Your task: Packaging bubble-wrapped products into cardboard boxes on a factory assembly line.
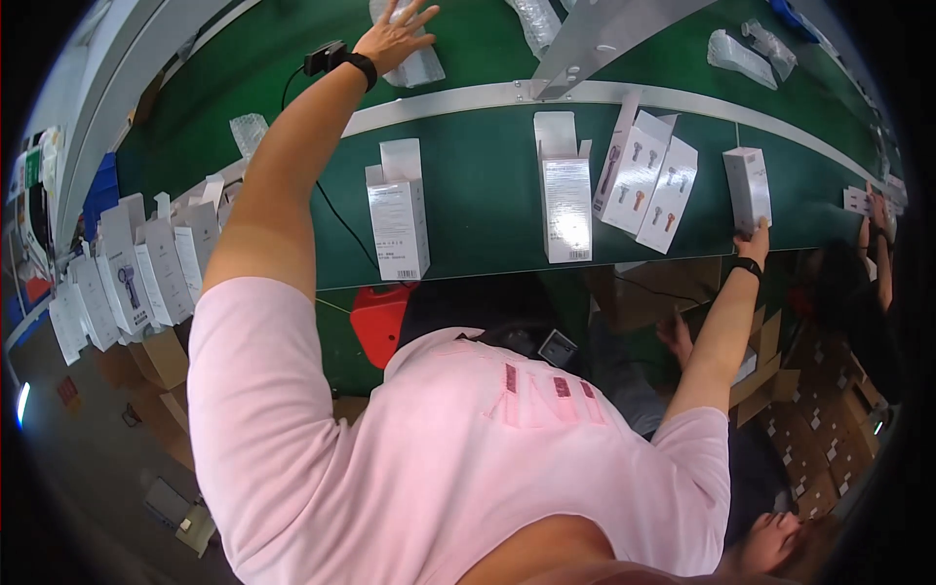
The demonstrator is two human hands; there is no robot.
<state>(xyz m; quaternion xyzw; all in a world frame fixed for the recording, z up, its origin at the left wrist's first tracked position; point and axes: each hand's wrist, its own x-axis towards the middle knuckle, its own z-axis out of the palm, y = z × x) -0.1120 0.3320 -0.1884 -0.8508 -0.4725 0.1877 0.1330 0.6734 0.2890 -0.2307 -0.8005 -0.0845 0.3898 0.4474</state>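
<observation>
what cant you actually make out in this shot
Head view only:
- Clear plastic packet: mostly covered by the left hand; contents unclear.
- Right hand: fingers hidden behind the small white box, so the grip is not readable.
- Open white boxes: insides too small to tell.
- Stacked white cartons: bent and blurred near the left rim.

White cartons [398,210] lie open on the green belt [478,185]

Bright overhead light — glare on boxes [566,210], edges warped.
</observation>
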